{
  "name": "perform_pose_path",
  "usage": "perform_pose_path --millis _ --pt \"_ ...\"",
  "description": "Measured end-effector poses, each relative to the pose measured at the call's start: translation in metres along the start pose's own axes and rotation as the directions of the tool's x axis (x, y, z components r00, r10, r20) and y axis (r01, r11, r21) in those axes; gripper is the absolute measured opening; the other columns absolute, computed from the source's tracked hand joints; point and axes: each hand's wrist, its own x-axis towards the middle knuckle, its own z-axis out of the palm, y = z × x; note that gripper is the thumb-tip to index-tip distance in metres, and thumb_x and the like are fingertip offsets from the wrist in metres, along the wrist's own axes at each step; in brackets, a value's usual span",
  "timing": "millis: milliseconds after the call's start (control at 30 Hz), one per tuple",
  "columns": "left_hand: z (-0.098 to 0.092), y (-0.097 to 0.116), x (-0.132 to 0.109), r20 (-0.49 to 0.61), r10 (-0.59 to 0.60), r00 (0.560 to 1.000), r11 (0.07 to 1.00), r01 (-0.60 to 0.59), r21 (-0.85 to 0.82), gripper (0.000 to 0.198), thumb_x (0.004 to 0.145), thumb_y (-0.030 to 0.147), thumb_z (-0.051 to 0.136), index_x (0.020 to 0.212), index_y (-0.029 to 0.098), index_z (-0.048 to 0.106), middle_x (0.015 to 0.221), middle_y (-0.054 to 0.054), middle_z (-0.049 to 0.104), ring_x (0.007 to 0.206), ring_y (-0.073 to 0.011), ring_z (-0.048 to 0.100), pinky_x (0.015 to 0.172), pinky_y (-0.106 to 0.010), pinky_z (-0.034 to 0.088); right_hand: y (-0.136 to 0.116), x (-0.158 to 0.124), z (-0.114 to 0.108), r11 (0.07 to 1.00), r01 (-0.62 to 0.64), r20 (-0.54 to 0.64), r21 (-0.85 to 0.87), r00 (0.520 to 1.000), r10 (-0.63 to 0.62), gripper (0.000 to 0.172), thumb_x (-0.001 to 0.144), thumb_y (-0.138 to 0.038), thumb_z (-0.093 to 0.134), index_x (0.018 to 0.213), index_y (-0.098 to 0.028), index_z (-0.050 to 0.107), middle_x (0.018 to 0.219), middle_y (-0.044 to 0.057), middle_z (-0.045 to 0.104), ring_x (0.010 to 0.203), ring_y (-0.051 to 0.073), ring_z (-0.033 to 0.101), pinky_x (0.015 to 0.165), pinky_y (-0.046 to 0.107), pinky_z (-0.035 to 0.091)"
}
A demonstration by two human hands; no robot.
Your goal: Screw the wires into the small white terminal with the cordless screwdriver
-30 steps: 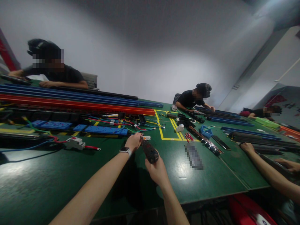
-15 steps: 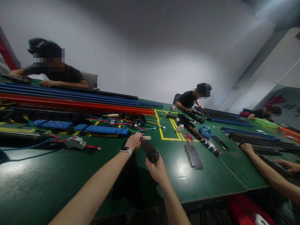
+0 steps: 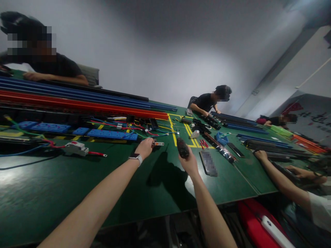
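My left hand (image 3: 145, 147), with a white watch on its wrist, is closed on a small white part with an orange end (image 3: 158, 143) that lies on the green table (image 3: 77, 186). To the right of it, my right hand (image 3: 189, 162) grips the dark handle of a screwdriver (image 3: 182, 148), raised above the table and apart from the small part. A phone (image 3: 208, 162) lies flat just right of my right hand.
Long red and blue rails (image 3: 77, 105) run along the far side. Blue terminal strips (image 3: 111, 134), coloured wires and a white circuit breaker (image 3: 76, 148) lie left of centre. Yellow tape (image 3: 176, 139) marks a box. Another person's arms (image 3: 281, 179) rest at right; others sit beyond.
My right hand has drawn the screwdriver away to the right, off the small part. My left hand stays on the part. The view has shifted.
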Motion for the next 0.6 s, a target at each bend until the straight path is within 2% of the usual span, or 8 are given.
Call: perform_pose_path --millis 100,200,333,467,600 --pt "-0.003 0.002 -0.001 0.01 0.008 1.0 1.0 -0.008 -0.019 0.017 0.093 0.019 0.051 0.104 0.019 0.064 0.106 -0.011 0.067 0.103 -0.026 0.063 0.092 -0.038 0.047 0.005 0.027 -0.002 0.946 -0.026 0.127 -0.322 0.989 0.07 0.068 0.085 -0.034 0.066 0.149 -0.032 0.043 0.116 0.008 0.074 0.103 0.03 0.07 0.083 0.036 0.05" --pt "-0.005 0.003 0.0 0.027 0.005 1.0 1.0 -0.005 -0.017 0.017 0.093 0.018 0.05 0.104 0.019 0.063 0.108 -0.012 0.066 0.103 -0.0268 0.062 0.093 -0.039 0.047 0.008 0.048 0.001 0.868 0.014 0.204 -0.497 0.974 0.101 0.07 0.086 -0.038 0.068 0.151 -0.029 0.041 0.121 0.012 0.072 0.108 0.033 0.069 0.088 0.038 0.048" --pt "-0.003 0.002 0.002 0.035 0.008 0.999 1.0 -0.01 0.029 0.017 0.093 0.02 0.049 0.104 0.018 0.061 0.108 -0.013 0.065 0.104 -0.0284 0.061 0.093 -0.041 0.046 0.018 0.077 0.01 0.818 0.054 0.254 -0.573 0.96 0.115 0.077 0.088 -0.049 0.068 0.153 -0.023 0.036 0.121 0.017 0.071 0.11 0.034 0.068 0.09 0.039 0.047" --pt "0.0 -0.001 0.003 0.052 0.009 0.999 0.999 -0.011 0.033 0.015 0.093 0.022 0.049 0.102 0.019 0.06 0.108 -0.012 0.064 0.103 -0.028 0.06 0.092 -0.041 0.046 0.033 0.111 0.019 0.805 0.055 0.267 -0.591 0.955 0.131 0.085 0.085 -0.063 0.068 0.152 -0.023 0.034 0.126 0.018 0.067 0.11 0.034 0.067 0.089 0.04 0.047" --pt "0.0 -0.002 0.004 0.057 0.013 0.998 1.0 -0.014 0.021 0.018 0.092 0.022 0.049 0.107 0.019 0.059 0.11 -0.012 0.064 0.107 -0.028 0.059 0.095 -0.041 0.045 0.045 0.14 0.024 0.816 0.037 0.303 -0.577 0.937 0.172 0.091 0.078 -0.061 0.076 0.15 -0.024 0.036 0.129 0.016 0.066 0.11 0.032 0.066 0.088 0.038 0.048"
